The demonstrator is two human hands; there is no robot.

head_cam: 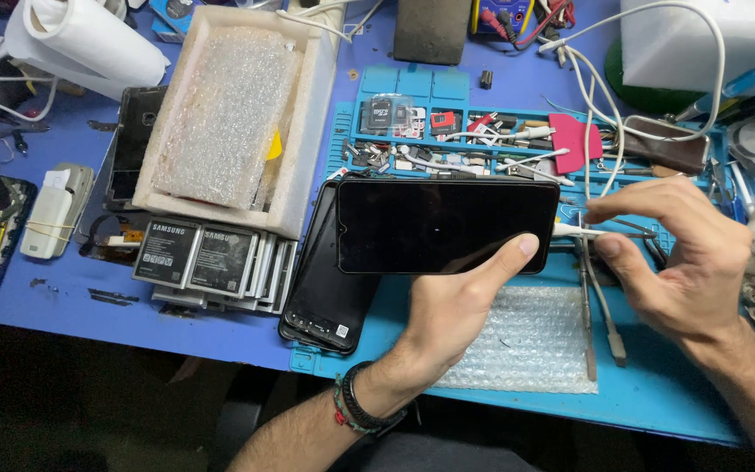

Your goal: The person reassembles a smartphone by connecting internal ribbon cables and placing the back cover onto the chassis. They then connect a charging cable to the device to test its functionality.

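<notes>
The left hand (456,306), with braided bands at its wrist, is closed around a black, glossy, flat smartphone (447,225), holding it screen-up and level, thumb along the near edge. The phone hovers over a turquoise rubber repair mat (657,393), above the mat's middle. To the phone's right, the right hand (683,262) pinches the plug of a white charging cable (583,232) between thumb and forefinger, the plug tip touching or just at the phone's right end; whether it is seated I cannot tell. Nearer than the phone, a sheet of clear bubble wrap (530,345) lies on the mat, below the right hand. Under the phone's left end lies a second black phone body (325,297), face down, partly off the mat. Left of the phone sits a stack of grey rectangular phone batteries (211,262). Beyond that stack stands a white foam box lined with bubble wrap (229,114). Beyond the phone, the mat's compartments (447,131) hold small parts, memory cards and tools.
</notes>
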